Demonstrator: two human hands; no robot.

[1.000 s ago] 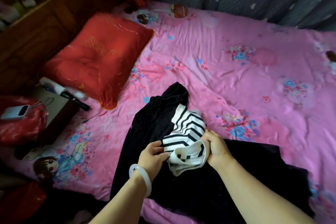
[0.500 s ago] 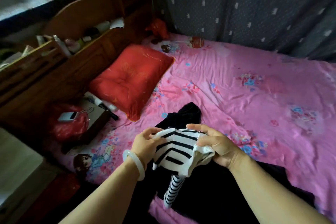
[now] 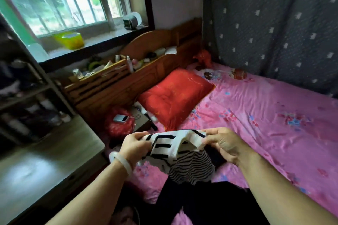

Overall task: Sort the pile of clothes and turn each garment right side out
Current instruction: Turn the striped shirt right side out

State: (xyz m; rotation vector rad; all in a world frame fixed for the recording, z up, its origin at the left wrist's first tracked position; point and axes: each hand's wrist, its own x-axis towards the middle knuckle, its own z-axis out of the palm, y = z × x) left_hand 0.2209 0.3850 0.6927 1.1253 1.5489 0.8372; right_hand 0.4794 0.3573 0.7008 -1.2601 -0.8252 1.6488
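A white knit garment with black stripes (image 3: 175,153) hangs in the air above the bed, stretched between both hands. My left hand (image 3: 136,147), with a pale bangle on the wrist, grips its left edge. My right hand (image 3: 225,145) pinches the ribbed white hem at its right edge. Its lower part, with finer stripes, droops below the hands. Under it a black garment (image 3: 206,204) lies spread on the pink sheet (image 3: 274,115), partly hidden by my forearms.
A red pillow (image 3: 173,97) lies at the head of the bed against the wooden headboard (image 3: 146,71), whose shelf holds several small items. A red bag with a power bank (image 3: 119,121) sits left of the pillow. A desk (image 3: 36,166) stands at left, a patterned curtain (image 3: 274,23) behind the bed.
Both hands have lifted the striped garment off the black one and pulled it apart sideways. The view has tilted up, bringing the window and desk into sight.
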